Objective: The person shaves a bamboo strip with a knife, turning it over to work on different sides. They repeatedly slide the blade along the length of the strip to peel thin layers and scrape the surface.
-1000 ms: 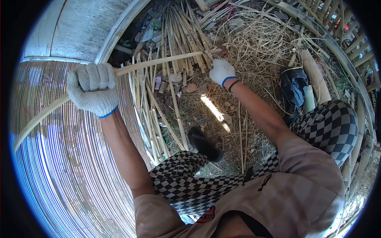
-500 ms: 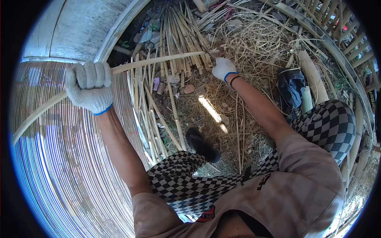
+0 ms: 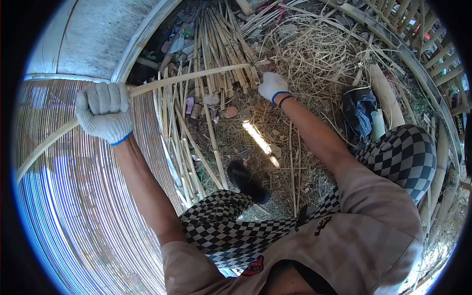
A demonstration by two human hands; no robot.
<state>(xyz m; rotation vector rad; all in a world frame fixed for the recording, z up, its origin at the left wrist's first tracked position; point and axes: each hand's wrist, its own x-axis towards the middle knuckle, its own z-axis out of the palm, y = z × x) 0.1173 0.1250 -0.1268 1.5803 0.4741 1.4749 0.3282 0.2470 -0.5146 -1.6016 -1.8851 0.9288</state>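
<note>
We see a long bamboo strip [image 3: 191,76] arcing across the upper frame, from about 9 o'clock to 12 o'clock. Our gloved left hand [image 3: 103,112] has its fingers curled fully round it at 10 o'clock. Our right hand [image 3: 272,86] pinches its far end near 12 o'clock, fingers closed. Under the strip lie bamboo slats [image 3: 216,44]; a woven mat [image 3: 73,206] spreads out at 8 o'clock.

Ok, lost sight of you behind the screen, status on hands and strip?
Left hand fisted on bamboo strip. Right hand grips its far end. Strip bowed across slat mat. Stick pile beneath, not blocking.
</note>
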